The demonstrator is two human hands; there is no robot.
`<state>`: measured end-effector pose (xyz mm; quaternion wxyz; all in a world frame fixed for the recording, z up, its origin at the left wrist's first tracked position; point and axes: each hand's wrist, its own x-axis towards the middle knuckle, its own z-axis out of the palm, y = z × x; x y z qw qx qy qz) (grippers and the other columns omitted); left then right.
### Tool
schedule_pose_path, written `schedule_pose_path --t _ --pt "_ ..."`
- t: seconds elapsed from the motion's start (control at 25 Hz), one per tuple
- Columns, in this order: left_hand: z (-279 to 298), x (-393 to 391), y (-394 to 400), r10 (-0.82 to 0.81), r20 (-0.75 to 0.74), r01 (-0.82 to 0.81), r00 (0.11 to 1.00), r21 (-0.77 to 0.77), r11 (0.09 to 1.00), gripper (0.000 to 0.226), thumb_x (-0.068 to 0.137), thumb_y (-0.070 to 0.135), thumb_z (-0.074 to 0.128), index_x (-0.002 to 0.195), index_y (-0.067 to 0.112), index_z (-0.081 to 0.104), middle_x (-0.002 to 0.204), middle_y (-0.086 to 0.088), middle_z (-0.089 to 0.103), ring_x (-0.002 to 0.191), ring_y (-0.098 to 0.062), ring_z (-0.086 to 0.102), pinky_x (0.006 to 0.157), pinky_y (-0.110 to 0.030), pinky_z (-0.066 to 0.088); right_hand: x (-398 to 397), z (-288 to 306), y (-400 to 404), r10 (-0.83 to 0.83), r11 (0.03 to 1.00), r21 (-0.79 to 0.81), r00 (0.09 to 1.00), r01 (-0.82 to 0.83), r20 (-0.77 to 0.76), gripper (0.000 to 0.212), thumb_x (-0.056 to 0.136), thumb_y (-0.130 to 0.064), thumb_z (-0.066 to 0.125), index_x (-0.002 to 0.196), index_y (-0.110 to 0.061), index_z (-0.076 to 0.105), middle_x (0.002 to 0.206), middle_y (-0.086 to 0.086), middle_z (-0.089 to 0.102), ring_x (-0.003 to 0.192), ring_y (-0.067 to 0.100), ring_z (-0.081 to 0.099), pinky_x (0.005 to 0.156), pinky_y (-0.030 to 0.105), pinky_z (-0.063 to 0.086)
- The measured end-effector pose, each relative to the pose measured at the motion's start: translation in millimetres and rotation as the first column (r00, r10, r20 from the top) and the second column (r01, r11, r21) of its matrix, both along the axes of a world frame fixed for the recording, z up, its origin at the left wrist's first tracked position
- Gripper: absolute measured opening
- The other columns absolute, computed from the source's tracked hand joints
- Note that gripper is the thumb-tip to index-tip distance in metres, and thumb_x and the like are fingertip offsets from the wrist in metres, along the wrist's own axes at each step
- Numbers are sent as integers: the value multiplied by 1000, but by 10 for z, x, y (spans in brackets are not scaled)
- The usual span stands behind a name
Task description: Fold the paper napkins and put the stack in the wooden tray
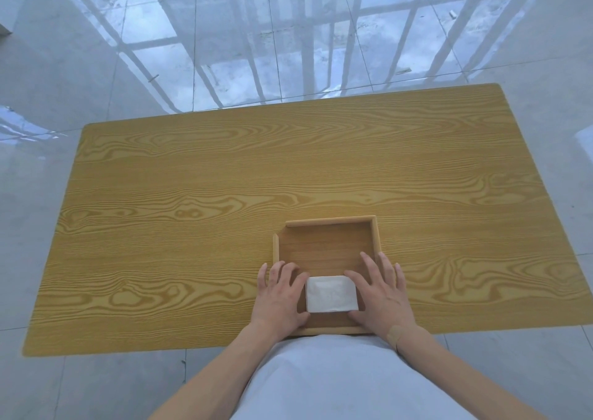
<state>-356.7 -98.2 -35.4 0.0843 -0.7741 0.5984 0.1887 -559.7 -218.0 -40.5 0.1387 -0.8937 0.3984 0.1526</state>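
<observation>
One stack of folded white paper napkins (pixel 331 294), rectangular, lying flat inside the wooden tray (pixel 374 236), in its near half and close to the near wall; the number of napkins in the stack cannot be told. One wooden tray, square, shallow, with low walls and a gap at its far-left corner, standing on the table (pixel 224 195) near the near edge, right of centre. Two hands. Left hand (pixel 280 294): palm down over the tray's left wall, fingers spread and nearly straight, the inner fingers and thumb touching the left side of the stack. Right hand (pixel 382 294): palm down over the tray's right wall, fingers spread and straight, forefinger and thumb against the right side of the stack; neither hand is curled round it. One tan adhesive plaster (pixel 397 334) on the right wrist. One table, rectangular, yellow wood-grain top. Beneath and beyond it, a glossy grey tiled floor (pixel 96 50) reflecting window bars.
</observation>
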Motion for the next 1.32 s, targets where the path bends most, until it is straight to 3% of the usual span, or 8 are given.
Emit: schedule_pose_path --t 0.44,0.92,1.12,1.2,1.32 --pt "-6 22 -5 -6 10 6 1000 13 1000 76 66 61 66 131 36 37 139 0 35 139 -27 17 111 -54 -9 -25 -41 -15 20 1000 8 999 -19 -25 82 66 -54 73 138 -42 36 162 6 11 147 37 -9 118 59 -1" --pt "42 32 -16 -15 21 14 1000 37 999 78 65 62 65 132 36 35 139 1 34 138 -25 16 110 -57 -14 -26 -21 -30 22 999 34 1000 -22 0 82 68 -57 71 140 -42 34 162 5 12 146 35 -14 119 54 -1" --pt "97 45 -31 4 -7 -4 1000 54 999 83 65 65 65 136 38 32 142 2 29 139 -24 12 111 -58 -14 -14 78 -49 -29 992 123 999 26 28 86 68 -66 68 141 -45 28 162 -2 4 145 27 -18 119 49 5" --pt "146 58 -35 9 -52 -7 999 45 999 86 65 66 66 138 39 30 144 3 27 140 -22 12 114 -57 -8 -14 150 -72 -33 987 159 998 25 49 84 70 -66 66 141 -46 28 162 -5 6 146 25 -14 119 48 10" --pt "305 178 -103 4 -192 2 981 30 1000 78 71 62 65 139 38 36 144 6 34 137 -20 22 116 -48 11 -27 368 -236 15 977 209 994 -37 107 66 78 -60 63 137 -39 41 154 -8 30 145 22 12 114 43 26"
